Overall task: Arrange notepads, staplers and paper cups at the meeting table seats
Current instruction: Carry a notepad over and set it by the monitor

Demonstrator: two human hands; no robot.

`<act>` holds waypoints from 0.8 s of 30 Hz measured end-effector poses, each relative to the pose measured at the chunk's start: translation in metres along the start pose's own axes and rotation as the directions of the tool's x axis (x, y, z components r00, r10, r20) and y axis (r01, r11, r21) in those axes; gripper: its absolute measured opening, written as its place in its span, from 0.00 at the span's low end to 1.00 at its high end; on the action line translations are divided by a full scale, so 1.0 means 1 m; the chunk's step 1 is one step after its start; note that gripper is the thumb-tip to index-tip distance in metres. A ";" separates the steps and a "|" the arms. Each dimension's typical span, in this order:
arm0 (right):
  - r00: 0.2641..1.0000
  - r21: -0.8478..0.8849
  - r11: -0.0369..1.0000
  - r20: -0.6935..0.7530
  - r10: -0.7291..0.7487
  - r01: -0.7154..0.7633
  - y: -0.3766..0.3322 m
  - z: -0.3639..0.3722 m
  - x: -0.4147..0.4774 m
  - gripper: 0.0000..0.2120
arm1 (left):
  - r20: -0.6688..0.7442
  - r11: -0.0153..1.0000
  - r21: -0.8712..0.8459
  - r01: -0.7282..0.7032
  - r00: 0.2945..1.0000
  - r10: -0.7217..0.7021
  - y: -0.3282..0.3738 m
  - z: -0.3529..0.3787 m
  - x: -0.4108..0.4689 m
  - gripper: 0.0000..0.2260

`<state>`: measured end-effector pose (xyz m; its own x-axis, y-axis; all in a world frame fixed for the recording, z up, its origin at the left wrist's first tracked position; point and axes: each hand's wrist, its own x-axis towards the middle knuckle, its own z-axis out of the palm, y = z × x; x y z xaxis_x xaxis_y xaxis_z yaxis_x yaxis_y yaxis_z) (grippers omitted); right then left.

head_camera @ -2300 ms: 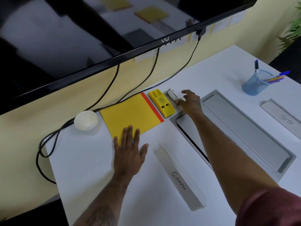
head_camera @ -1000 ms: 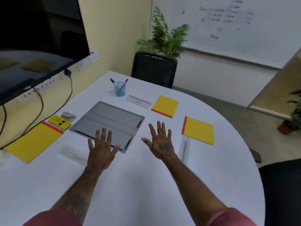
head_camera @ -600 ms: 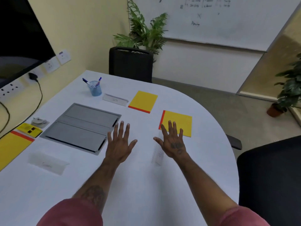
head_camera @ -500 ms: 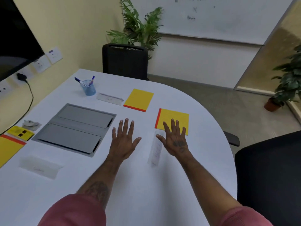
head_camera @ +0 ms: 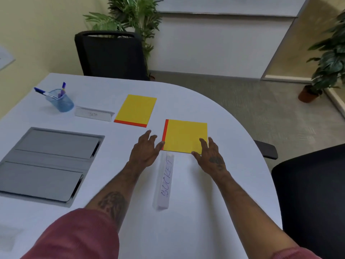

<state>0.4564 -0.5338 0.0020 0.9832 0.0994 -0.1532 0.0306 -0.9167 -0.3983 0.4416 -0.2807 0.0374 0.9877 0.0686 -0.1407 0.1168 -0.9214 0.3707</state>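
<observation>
A yellow notepad with a red spine [head_camera: 185,134] lies flat on the white table [head_camera: 186,230]. My left hand [head_camera: 145,149] touches its near-left corner at the spine, fingers apart. My right hand [head_camera: 210,156] rests on its near-right corner, fingers spread. A second yellow notepad [head_camera: 137,110] lies farther back to the left. A white name card reading "BUCKET" [head_camera: 165,181] stands between my forearms. No stapler or paper cup is in view.
A grey cable hatch [head_camera: 48,161] is set into the table at left. A blue pen cup [head_camera: 60,100] and another name card [head_camera: 94,114] stand behind it. Black chairs stand at the far side [head_camera: 110,55] and at right [head_camera: 313,202]. Potted plants stand behind.
The view swung right, away from the screen, the stapler and the first notepad. Both hands moved forward across the table and now touch the near corners of the right-hand notepad.
</observation>
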 end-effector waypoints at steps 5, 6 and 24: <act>0.989 0.130 0.981 0.055 0.135 -0.141 0.012 0.018 0.033 0.35 | 0.141 0.984 -0.157 0.090 0.988 -0.068 0.009 0.026 0.046 0.28; 0.985 0.143 0.976 0.071 0.155 -0.164 0.013 0.022 0.038 0.35 | 0.161 0.970 -0.206 0.129 0.982 -0.097 0.013 0.032 0.052 0.28; 0.915 0.616 0.702 0.081 0.394 -0.357 -0.001 0.034 0.056 0.32 | 0.223 0.552 -0.684 0.477 0.857 -0.464 0.021 0.053 0.090 0.15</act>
<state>0.5054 -0.5141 -0.0373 0.8975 -0.2394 -0.3704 -0.4404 -0.4408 -0.7821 0.5279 -0.3137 -0.0160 0.7694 0.4005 -0.4976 0.6065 -0.2137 0.7658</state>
